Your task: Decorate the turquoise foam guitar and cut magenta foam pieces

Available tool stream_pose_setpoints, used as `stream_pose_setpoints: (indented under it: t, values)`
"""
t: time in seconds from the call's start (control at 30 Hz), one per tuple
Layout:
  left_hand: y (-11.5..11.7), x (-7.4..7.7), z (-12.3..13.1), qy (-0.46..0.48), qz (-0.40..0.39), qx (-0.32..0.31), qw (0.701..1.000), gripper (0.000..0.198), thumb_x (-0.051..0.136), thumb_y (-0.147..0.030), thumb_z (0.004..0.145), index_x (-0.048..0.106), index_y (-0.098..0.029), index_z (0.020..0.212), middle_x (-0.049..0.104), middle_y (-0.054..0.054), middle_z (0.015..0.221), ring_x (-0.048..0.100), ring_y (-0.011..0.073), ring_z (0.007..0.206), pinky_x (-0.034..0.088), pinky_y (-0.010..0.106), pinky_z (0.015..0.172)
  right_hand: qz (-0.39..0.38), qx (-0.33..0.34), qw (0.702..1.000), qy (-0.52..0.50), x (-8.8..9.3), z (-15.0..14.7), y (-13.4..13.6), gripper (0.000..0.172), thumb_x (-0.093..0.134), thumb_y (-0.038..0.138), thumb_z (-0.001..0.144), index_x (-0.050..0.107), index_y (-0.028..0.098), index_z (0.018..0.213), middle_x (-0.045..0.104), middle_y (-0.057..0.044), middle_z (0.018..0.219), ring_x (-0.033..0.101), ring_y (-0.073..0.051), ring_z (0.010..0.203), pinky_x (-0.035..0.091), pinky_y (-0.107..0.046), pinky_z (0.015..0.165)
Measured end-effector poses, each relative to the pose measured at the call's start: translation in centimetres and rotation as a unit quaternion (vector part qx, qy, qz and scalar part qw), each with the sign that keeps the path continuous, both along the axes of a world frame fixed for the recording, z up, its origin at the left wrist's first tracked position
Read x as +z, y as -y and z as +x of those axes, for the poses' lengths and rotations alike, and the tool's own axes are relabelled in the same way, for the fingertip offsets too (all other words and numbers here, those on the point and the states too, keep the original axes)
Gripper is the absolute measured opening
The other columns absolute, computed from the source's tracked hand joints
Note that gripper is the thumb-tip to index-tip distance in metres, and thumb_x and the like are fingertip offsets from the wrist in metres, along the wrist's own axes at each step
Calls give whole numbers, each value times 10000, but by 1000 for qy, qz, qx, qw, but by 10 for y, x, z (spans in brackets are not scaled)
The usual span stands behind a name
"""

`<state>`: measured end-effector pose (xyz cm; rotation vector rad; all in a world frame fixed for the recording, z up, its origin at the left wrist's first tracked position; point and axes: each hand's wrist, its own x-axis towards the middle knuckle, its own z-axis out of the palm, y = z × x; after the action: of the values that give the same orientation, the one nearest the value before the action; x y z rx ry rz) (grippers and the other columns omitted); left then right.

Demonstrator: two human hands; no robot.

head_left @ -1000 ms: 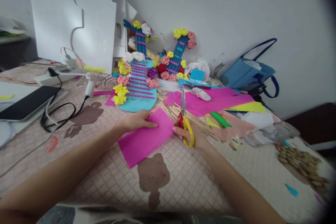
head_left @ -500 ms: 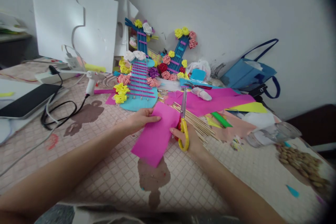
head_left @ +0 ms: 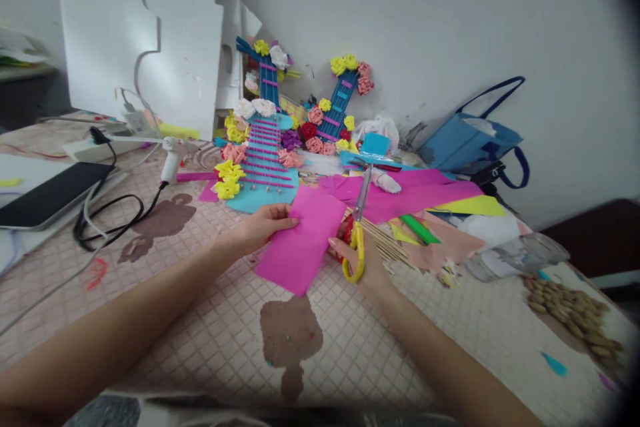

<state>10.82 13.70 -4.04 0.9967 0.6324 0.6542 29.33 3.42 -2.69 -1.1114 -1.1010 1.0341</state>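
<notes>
Paper (head_left: 306,240) pinched by left hand (head_left: 261,228), scissors (head_left: 357,232) gripped by right hand (head_left: 371,269); positioning, likely. Blades (head_left: 363,193), toward far edge of desk (head_left: 210,347), should be turned paperward.

One head-worn view, facing forward and down across the table (head_left: 373,340)
It looks from 6 o'clock towards the wall (head_left: 420,7) at 12, near the hands (head_left: 265,228) around centre, wide enough to take in the white board (head_left: 115,40) at 10 and the blue bag (head_left: 453,143) at 2; darkness curves along the edge at 3.
</notes>
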Motion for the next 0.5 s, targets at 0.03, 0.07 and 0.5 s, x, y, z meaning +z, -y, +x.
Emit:
stream_pose_setpoints:
  t: [0.03,0.07,0.5]
  values:
    - [0,0,0,10,-14,2,1000,300,809,-235,632,628,-137,850,674,-2,774,617,100,651,490,221,637,-8,3,1000,-6,0,-1,0,269,729,306,693,617,229,926,667,-10,885,603,-175,828,487,-331,808]
    - [-1,0,0,17,-26,3,1000,303,809,-222,630,633,-138,862,678,0,786,623,103,662,499,228,652,-18,3,1000,-10,0,-2,0,257,734,299,686,615,228,902,662,-2,865,598,-166,798,486,-324,789]
    - [-1,3,0,51,34,8,998,183,784,-205,654,675,-130,781,679,19,786,611,97,677,461,187,624,-44,-53,995,-65,-6,-2,1,207,739,275,648,588,208,771,592,36,703,532,-113,619,428,-239,592]
